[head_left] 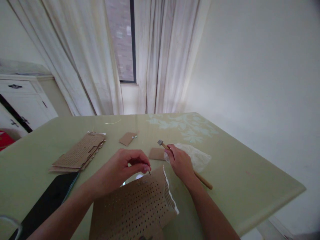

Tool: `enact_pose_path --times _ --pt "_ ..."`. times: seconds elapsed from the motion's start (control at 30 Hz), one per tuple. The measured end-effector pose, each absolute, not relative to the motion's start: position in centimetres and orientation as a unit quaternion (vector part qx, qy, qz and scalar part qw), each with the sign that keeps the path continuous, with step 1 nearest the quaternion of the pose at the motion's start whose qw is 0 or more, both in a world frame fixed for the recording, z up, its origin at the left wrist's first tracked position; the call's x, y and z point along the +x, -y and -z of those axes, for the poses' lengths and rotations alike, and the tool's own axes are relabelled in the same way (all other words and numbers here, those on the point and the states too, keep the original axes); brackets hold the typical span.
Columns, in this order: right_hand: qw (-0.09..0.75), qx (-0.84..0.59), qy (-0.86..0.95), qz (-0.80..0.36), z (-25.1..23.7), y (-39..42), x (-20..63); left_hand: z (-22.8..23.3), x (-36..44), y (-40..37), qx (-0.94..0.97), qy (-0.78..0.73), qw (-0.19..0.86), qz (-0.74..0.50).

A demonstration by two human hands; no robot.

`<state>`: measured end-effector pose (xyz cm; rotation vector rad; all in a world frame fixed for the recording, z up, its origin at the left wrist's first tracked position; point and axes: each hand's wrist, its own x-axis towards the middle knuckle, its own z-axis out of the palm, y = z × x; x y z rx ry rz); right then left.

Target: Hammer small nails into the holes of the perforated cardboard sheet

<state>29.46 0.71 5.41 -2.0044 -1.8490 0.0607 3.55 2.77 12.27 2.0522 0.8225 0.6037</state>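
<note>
My left hand (133, 163) pinches a small thin nail (149, 172) between thumb and fingertips, its point at the far edge of a stack of perforated brown cardboard (132, 203). Rows of small holes cover the stack's top, and its right side shows several layers with a ragged white edge. A small hammer with a wooden handle (203, 180) is gripped in my right hand (178, 163), its metal head (160, 142) up and to the left of the fingers. That hand is just right of the stack, beside a crumpled clear plastic bag (197, 155).
More perforated cardboard sheets (77, 151) lie to the left, near a flat black object (50, 200). Small brown cardboard pieces (128, 138) rest farther back, one (157, 153) partly beneath the bag. The green table (240, 173) ends near a white wall and curtains.
</note>
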Motion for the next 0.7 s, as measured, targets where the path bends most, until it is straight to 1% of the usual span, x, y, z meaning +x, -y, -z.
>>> enact_pose_path --times 0.17,0.33,0.7 --pt "0.199 -0.728 0.656 -0.021 -5.27 -0.85 29.73 -11.3 4.82 -3.06 0.847 -0.329 0.383 -0.167" --pt "0.196 -0.732 0.652 -0.024 -5.14 -0.95 29.84 -11.6 4.28 -3.18 0.843 -0.321 0.405 -0.149" --pt "0.195 -0.727 0.658 -0.029 -5.16 -0.84 29.8 -11.62 4.22 -3.27 0.851 -0.297 0.413 -0.129"
